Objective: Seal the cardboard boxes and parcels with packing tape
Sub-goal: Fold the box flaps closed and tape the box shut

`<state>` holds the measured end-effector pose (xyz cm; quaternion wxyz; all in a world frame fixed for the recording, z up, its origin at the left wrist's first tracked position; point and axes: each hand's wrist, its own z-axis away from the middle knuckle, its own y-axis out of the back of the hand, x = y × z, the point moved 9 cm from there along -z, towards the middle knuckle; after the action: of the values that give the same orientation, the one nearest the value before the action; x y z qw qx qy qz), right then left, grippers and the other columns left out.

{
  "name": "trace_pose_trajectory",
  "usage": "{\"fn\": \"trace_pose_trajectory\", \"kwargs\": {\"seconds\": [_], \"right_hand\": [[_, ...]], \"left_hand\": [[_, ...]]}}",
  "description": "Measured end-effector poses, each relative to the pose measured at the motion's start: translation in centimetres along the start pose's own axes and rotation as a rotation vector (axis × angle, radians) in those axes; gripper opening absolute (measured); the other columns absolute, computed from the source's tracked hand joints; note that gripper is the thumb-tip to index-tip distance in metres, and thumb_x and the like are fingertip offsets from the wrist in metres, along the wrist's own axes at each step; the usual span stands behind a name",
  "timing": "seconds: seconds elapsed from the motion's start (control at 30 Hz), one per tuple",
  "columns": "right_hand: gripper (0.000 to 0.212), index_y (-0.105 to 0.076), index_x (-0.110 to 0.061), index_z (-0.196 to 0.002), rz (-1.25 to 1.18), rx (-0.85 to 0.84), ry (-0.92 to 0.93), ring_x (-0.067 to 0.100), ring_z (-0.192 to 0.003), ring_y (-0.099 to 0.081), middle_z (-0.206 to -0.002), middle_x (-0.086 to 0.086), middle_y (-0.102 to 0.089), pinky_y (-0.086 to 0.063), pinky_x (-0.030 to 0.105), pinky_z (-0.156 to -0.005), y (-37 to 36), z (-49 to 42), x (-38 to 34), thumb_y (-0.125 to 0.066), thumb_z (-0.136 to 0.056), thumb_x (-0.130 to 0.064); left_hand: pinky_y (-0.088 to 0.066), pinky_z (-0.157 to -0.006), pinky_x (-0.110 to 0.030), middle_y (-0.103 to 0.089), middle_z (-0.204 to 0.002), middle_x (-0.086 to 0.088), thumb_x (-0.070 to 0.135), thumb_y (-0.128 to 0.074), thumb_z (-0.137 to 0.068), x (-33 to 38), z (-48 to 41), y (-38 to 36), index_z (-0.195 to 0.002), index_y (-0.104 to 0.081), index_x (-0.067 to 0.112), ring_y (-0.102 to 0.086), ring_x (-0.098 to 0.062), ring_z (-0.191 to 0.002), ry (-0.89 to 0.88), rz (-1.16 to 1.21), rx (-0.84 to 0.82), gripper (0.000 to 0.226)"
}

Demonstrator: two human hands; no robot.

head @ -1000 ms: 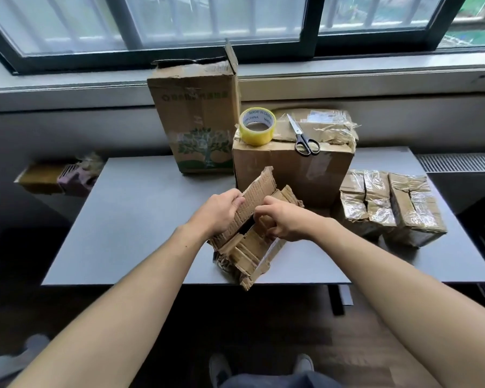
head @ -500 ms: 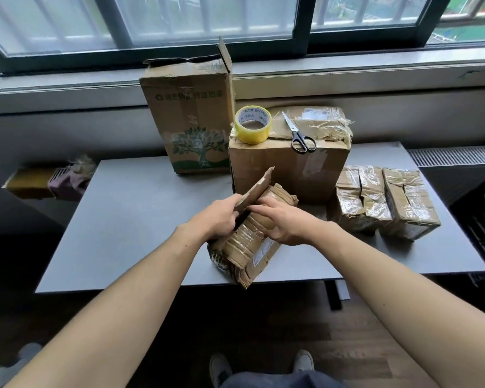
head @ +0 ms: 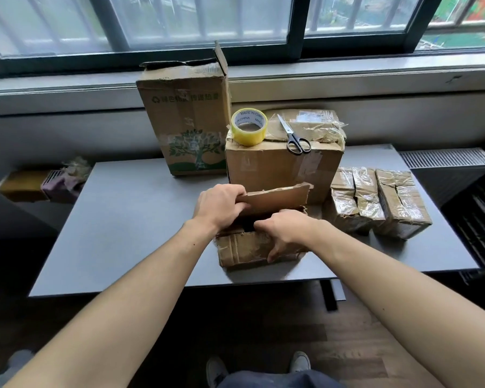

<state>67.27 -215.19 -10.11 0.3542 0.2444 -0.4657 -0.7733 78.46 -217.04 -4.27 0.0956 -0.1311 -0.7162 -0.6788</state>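
Small worn cardboard box (head: 244, 249): near the front edge of the grey table (head: 129, 219), top open, interior dark, contents not discernible. Left hand (head: 221, 207) pinches its raised rear flap (head: 277, 198); right hand (head: 287, 232) grips the near wall, thumb outside on the front face.

Medium box (head: 280, 169): just behind, closed; bears a yellow tape roll (head: 249, 126) and scissors (head: 293, 135) on top.

Tall box (head: 185, 119): back edge, top flap up.

Taped parcels (head: 375, 203): right side, wrapped.
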Motion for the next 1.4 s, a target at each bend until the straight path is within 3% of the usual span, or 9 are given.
{"fn": "trace_pose_trajectory", "kwargs": {"seconds": [0.17,0.3,0.5,0.63,0.8,0.9,1.0,1.17,1.4], "right_hand": [[0.031,-0.063,-0.024,-0.097,-0.170,0.022,-0.081,0.027,-0.090,-0.065,-0.094,0.002,-0.070,-0.049,0.032,-0.076,0.0,-0.6,-0.1,-0.078,-0.075,-0.040],[0.019,-0.061,-0.018,-0.080,-0.572,0.125,-0.163,0.020,-0.074,-0.061,-0.074,-0.004,-0.063,-0.044,0.028,-0.060,1.1,0.0,1.8,-0.077,-0.076,-0.027],[0.027,-0.068,-0.011,-0.108,-1.630,0.175,-0.314,0.024,-0.096,-0.072,-0.104,0.010,-0.074,-0.059,0.036,-0.083,-0.7,1.0,3.4,-0.079,-0.083,-0.014],[0.043,-0.062,-0.016,-0.118,-2.002,0.183,-0.328,0.029,-0.104,-0.070,-0.113,0.012,-0.074,-0.057,0.045,-0.089,-1.9,0.8,3.2,-0.080,-0.080,-0.019],[0.056,-0.065,-0.013,-0.122,-2.193,0.185,-0.306,0.027,-0.091,-0.073,-0.105,0.011,-0.075,-0.059,0.042,-0.083,-2.0,0.6,2.0,-0.079,-0.071,-0.031],[0.051,-0.069,-0.011,-0.116,-2.208,0.198,-0.238,0.022,-0.094,-0.074,-0.107,0.009,-0.076,-0.060,0.035,-0.078,-1.5,0.4,1.2,-0.078,-0.071,-0.033],[0.037,-0.071,-0.011,-0.113,-2.195,0.184,-0.231,0.022,-0.095,-0.074,-0.109,0.010,-0.075,-0.060,0.033,-0.078,-1.5,0.2,0.4,-0.072,-0.079,-0.027],[0.021,-0.067,-0.008,-0.088,-2.239,0.185,-0.346,0.022,-0.066,-0.070,-0.077,0.009,-0.073,-0.057,0.033,-0.070,-1.9,0.7,0.3,-0.048,-0.089,-0.016],[0.026,-0.066,-0.001,-0.078,-2.384,0.168,-0.279,0.026,-0.057,-0.068,-0.069,0.013,-0.069,-0.059,0.030,-0.056,-1.0,0.6,-0.8,-0.042,-0.079,-0.011]], "left_hand": [[-0.046,-0.090,-0.039,-0.063,-0.107,0.002,0.033,-0.065,-0.089,-0.8,0.5,-0.2,-0.109,-0.067,0.025,-0.059,-0.022,-0.103,-0.004,0.073,0.082,0.021],[-0.042,-0.106,-0.044,-0.047,-0.138,-0.006,0.043,-0.070,-0.086,-4.7,1.0,-0.6,-0.142,-0.042,0.023,-0.047,-0.024,-0.128,0.207,0.324,0.117,0.065],[-0.031,-0.115,-0.046,-0.027,-0.159,-0.011,0.073,-0.043,-0.089,-8.9,4.4,-3.9,-0.155,-0.018,0.021,-0.032,-0.030,-0.144,0.662,0.726,-0.070,0.088],[-0.036,-0.110,-0.053,-0.048,-0.148,-0.004,0.093,-0.042,-0.066,-8.8,7.2,-8.1,-0.151,-0.027,0.025,-0.046,-0.028,-0.134,0.794,0.933,-0.347,0.110],[-0.054,-0.094,-0.045,-0.075,-0.110,-0.002,0.071,-0.047,-0.089,-7.4,6.8,-8.7,-0.124,-0.061,0.027,-0.072,-0.023,-0.101,0.765,1.291,-0.355,0.058],[-0.057,-0.091,-0.044,-0.076,-0.103,-0.005,0.058,-0.055,-0.093,-7.3,6.1,-7.9,-0.110,-0.060,0.019,-0.073,-0.022,-0.093,0.738,1.196,-0.276,0.042],[-0.055,-0.093,-0.042,-0.072,-0.107,-0.002,0.062,-0.052,-0.093,-7.9,5.4,-7.4,-0.104,-0.057,0.020,-0.070,-0.019,-0.095,0.701,0.957,-0.190,0.043],[-0.047,-0.103,-0.045,-0.068,-0.117,-0.001,0.065,-0.027,-0.098,-7.8,4.9,-7.1,-0.120,-0.062,0.023,-0.062,-0.023,-0.111,0.653,0.796,-0.135,0.059],[-0.046,-0.106,-0.044,-0.071,-0.114,-0.006,0.066,-0.024,-0.098,-8.5,4.9,-8.5,-0.119,-0.068,0.018,-0.065,-0.024,-0.108,0.809,0.971,-0.156,0.068]]}}
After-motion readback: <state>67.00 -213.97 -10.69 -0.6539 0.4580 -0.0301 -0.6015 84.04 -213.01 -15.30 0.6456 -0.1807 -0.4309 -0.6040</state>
